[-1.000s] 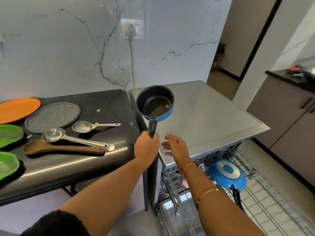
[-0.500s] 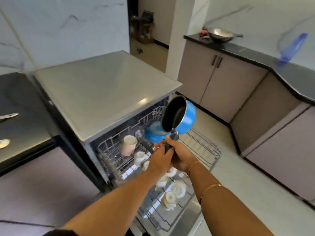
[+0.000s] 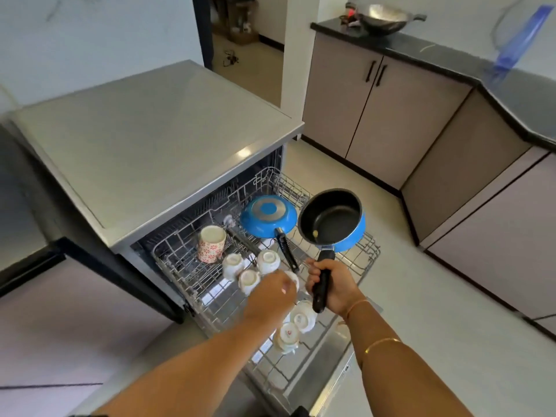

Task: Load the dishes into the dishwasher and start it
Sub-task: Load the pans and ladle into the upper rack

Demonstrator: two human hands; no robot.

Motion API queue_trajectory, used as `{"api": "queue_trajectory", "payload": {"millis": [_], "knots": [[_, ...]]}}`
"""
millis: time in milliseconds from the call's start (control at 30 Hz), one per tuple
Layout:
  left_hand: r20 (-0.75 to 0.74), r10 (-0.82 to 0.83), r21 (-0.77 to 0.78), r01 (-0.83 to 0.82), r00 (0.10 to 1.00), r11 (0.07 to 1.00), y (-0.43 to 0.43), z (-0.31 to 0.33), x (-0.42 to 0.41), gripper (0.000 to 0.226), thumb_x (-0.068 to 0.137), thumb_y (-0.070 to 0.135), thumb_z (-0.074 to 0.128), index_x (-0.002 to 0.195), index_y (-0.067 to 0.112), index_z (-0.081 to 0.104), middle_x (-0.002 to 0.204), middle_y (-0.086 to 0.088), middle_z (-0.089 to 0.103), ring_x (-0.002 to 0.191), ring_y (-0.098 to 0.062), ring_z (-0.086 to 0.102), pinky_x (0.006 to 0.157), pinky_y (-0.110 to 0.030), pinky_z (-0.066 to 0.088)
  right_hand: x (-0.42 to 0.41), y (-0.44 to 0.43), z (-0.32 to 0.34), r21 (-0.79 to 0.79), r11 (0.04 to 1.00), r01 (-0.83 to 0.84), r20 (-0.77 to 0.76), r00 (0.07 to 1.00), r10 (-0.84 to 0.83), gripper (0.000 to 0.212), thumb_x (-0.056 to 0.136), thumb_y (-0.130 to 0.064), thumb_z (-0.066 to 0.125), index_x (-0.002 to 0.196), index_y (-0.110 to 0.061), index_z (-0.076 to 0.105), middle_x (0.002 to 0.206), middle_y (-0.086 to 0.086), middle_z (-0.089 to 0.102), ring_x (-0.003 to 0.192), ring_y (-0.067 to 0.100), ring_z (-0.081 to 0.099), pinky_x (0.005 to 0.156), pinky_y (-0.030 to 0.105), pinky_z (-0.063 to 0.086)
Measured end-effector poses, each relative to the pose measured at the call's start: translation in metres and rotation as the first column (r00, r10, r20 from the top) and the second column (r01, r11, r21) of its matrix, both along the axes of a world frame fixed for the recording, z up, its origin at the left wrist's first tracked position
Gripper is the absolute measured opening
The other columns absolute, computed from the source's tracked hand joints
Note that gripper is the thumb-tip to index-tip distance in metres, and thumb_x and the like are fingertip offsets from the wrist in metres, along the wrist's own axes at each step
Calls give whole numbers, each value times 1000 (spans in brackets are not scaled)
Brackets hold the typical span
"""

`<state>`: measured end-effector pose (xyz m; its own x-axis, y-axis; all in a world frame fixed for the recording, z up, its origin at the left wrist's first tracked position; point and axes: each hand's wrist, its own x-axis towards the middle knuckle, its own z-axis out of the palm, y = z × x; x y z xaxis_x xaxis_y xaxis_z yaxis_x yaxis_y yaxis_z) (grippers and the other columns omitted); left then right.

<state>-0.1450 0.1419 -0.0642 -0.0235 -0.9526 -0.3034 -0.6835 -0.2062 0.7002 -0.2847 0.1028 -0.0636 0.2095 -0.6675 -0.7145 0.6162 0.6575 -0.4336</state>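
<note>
Head cam: saucepan [image 3: 331, 218] over rack [image 3: 371, 251] w/ blue pan [image 3: 267, 216], cups [image 3: 266, 261].

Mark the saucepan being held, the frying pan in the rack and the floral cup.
blue saucepan [image 3: 334, 219]: head view, on its black inner floor.
upside-down blue frying pan [image 3: 267, 209]: head view, on its base disc.
floral cup [image 3: 210, 251]: head view, on its patterned side.

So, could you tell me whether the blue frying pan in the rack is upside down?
Upside down: the blue frying pan lies in the rack with its metal-ringed base facing up.
</note>
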Motion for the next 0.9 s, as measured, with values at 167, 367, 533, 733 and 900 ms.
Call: {"api": "queue_trajectory", "payload": {"millis": [167,367,533,733,900], "knots": [[-7,154,-367,-146,988,919,-46,23,31,9,92,17,51,95,10,57,91,-2,56,85,-19,54,75,-32,46,22,-12,19,-91,990,-105,-4,994,105,21,76,-2,34,89,-6,50,46,-2,31,33,8,27,33,15,24],[-278,468,-396,-544,839,740,-93,83,70,16,91,13,52,105,7,54,107,-9,53,97,-25,54,80,-34,42,79,-40,70,-238,907,-348,-98,937,334,21,82,-3,29,82,-7,50,44,-3,28,32,7,24,33,14,19],[-381,637,-248,-738,670,627,-89,109,134,22,94,12,46,115,6,49,117,-10,52,90,-17,45,75,-24,32,150,-57,101,-271,795,-543,-150,840,522,22,89,-15,33,79,-8,52,43,-3,28,31,8,23,33,13,18],[-391,796,-234,-886,462,400,-57,110,256,26,94,11,41,118,7,49,118,-9,51,94,-19,48,77,-27,34,282,-61,121,-258,603,-755,-242,655,716,21,91,-21,38,80,-9,51,42,-4,31,32,8,24,33,14,20],[-294,894,-226,-934,337,278,-24,103,359,23,93,14,44,114,11,51,115,-9,53,104,-26,52,88,-37,42,390,-51,134,-223,419,-880,-448,475,758,19,93,-19,41,77,-11,49,44,-4,34,33,7,25,33,15,20]]}}
